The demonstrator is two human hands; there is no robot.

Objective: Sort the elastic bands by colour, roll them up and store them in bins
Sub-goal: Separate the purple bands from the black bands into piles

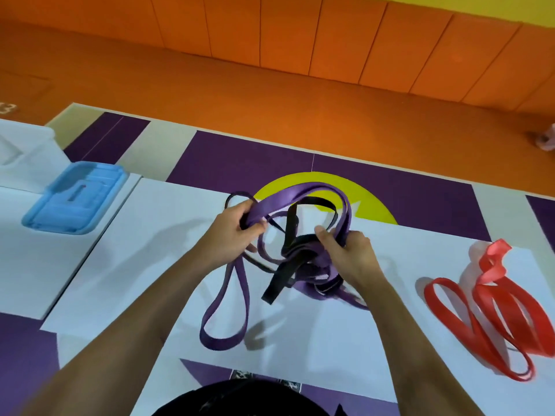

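Both hands work at a tangle of flat elastic bands held just above the white counter (pixel 300 340). The left hand (pixel 237 229) has its fingers curled round a wide purple elastic band (pixel 279 202), gripping it where the band arches up and away towards the far edge of the counter. A thin black elastic loop (pixel 237 194) also passes through that grip and sticks out beyond the knuckles. The right hand (pixel 348 253) is closed on the knot of the tangle, with the thumb raised and the fingers wrapped round several purple strands and a broad black elastic band (pixel 274 288). The end of that black band hangs down towards the counter. A long loop of narrower purple elastic band (pixel 225 310) droops from between the hands, and its lower curve lies on the white surface.

Well apart to the right, a bunch of red elastic bands (pixel 495 313) lies loose on the counter in long overlapping loops, with one twisted end standing up at the far side.

On the left, on an adjoining white counter top, sits a light blue rectangular plastic bin (pixel 75 199) with a ribbed, moulded face turned upward. Its inside is hidden, so I cannot tell what it holds. Just beyond it stands a white plastic box (pixel 27 151), cut off by the picture's edge, its contents likewise out of sight.
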